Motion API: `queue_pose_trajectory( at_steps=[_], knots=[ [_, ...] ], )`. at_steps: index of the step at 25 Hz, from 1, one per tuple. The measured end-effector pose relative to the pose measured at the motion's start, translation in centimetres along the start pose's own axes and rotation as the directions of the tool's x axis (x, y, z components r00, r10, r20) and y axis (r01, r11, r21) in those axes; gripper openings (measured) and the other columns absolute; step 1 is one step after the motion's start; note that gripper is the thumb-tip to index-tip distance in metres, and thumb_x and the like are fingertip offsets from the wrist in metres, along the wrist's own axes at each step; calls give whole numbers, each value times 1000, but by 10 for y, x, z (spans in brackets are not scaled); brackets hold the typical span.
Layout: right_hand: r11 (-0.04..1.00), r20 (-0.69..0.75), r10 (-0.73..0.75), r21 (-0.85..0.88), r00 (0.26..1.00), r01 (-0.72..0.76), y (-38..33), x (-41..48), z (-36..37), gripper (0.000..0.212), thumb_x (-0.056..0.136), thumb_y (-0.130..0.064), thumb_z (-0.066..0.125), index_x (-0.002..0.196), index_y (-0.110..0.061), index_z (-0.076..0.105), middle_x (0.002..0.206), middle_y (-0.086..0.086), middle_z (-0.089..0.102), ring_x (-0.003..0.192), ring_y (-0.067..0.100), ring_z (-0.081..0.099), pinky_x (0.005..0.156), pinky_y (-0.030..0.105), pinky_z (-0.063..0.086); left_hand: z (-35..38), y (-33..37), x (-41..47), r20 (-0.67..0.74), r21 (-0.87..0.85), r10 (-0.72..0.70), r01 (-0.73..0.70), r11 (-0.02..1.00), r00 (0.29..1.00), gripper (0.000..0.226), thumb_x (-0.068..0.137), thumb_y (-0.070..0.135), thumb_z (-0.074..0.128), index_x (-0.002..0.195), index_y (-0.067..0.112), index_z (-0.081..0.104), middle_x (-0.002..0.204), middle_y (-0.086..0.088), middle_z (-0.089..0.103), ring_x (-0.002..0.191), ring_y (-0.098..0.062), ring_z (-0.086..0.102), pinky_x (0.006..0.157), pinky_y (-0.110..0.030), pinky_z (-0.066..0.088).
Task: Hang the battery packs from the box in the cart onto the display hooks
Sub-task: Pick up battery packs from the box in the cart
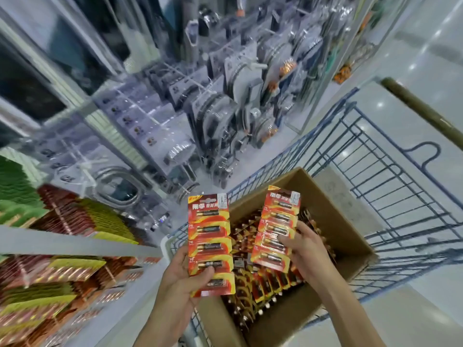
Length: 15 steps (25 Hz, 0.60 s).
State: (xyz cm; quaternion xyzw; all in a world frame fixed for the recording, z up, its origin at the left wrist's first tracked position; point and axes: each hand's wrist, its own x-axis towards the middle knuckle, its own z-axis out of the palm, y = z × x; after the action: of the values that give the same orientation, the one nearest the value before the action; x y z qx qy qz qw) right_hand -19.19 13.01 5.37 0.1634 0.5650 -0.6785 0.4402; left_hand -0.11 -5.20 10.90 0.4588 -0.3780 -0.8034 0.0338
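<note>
Both forearms reach forward over the box [330, 216]. The left hand [184, 274] pinches one battery strip [210, 242]; the right hand [307, 249] grips another strip [276, 227]. Both strips stand lengthwise, tops away.

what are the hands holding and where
The left hand grips the left battery strip near its bottom end; the right hand grips the right battery strip along its lower right edge.

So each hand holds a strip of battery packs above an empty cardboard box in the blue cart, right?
No. The head view shows the cardboard box full of battery packs, not empty. Otherwise right: left hand and right hand each hold a strip above it in the blue cart.
</note>
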Motion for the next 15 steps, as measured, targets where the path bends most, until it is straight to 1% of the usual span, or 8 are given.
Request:
queue_pose_trajectory(
  at_steps=[2,3,5,7,10,12,14,15],
  knots=[
    [998,127,-62,2,990,62,-11,-37,28,49,86,4,70,131,-13,62,124,20,71,112,39,70,94,55,55,-11,15,-18,-4,-43,73,-73,996,997,101,38,23,107,128,12,63,114,-20,76,96,-38,76,64,-46,64],
    [996,184,-92,7,979,92,-15,-54,47,51,84,3,73,131,-12,63,125,22,70,113,41,69,93,55,56,-20,25,-31,-4,-72,107,-107,992,994,91,46,25,104,127,13,63,112,-19,76,94,-36,77,64,-43,64],
    [991,270,-133,42,954,126,-19,-84,89,50,81,-4,73,129,-11,66,125,24,69,110,43,69,86,52,60,-40,41,-55,-10,-121,165,-165,979,986,58,73,24,82,127,16,65,112,-15,77,93,-33,78,68,-43,63],
    [986,346,-164,68,924,150,-17,-114,136,43,87,-14,71,130,-9,67,126,25,68,108,43,69,84,50,61,-66,56,-81,-58,-171,205,-212,962,977,45,80,29,71,125,21,68,114,-13,78,95,-33,78,74,-43,60],
    [986,378,-164,48,911,158,-4,-156,203,38,96,-26,63,128,-6,68,121,23,71,100,39,72,75,46,63,-113,76,-125,-154,-255,304,-335,907,940,40,82,27,69,121,21,72,107,-13,79,84,-30,79,59,-38,61],
    [988,396,-148,20,906,152,8,-178,238,47,84,-35,73,119,-5,72,112,22,73,90,36,75,66,42,63,-142,82,-151,-219,-303,356,-410,860,908,44,78,28,76,121,19,73,107,-16,79,83,-32,78,58,-39,62],
    [984,473,-140,-31,870,176,23,-197,273,65,57,-42,97,109,-7,78,108,21,75,86,34,75,63,41,62,-175,87,-177,-283,-338,407,-488,805,868,66,64,31,93,124,14,72,113,-24,76,89,-41,76,68,-49,63],
    [979,494,-143,-58,858,196,30,-206,289,76,43,-46,102,105,-7,79,104,21,75,83,33,75,62,40,62,-189,91,-188,-297,-343,417,-503,793,859,78,57,33,99,126,11,71,116,-28,73,92,-45,75,74,-51,60]
  ],
)
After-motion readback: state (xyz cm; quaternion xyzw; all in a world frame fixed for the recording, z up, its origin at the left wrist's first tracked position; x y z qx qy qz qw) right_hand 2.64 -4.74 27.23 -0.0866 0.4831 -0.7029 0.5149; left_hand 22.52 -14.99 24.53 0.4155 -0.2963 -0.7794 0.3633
